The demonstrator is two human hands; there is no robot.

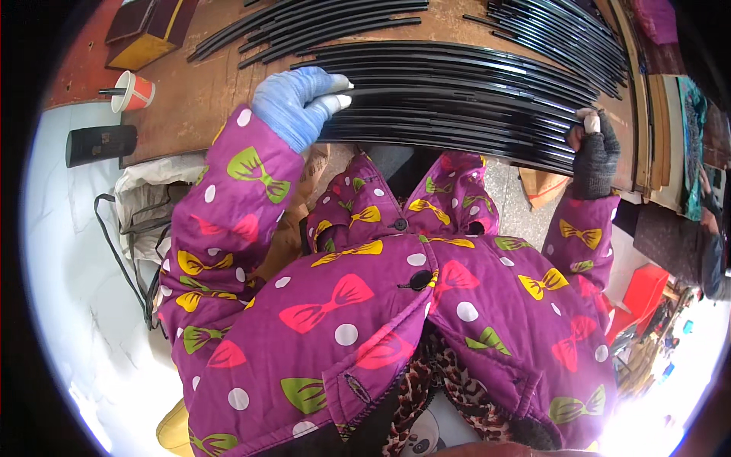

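Long, thin glossy black strips lie side by side in a wide row along the near edge of the wooden table. My left hand, in a light blue glove with white fingertips, pinches the left end of a black strip at the row. Over at the row's right end is my right hand, in a dark grey glove with bare fingertips. Its fingers are closed about the strip's other end, the thumb on top. The strip spans between both hands, level with the row.
More black strips lie in a far-left bundle and a far-right bundle. A red-and-white paper cup, a black cylinder and a dark box with yellow sides stand at left. A pale bag hangs below the table.
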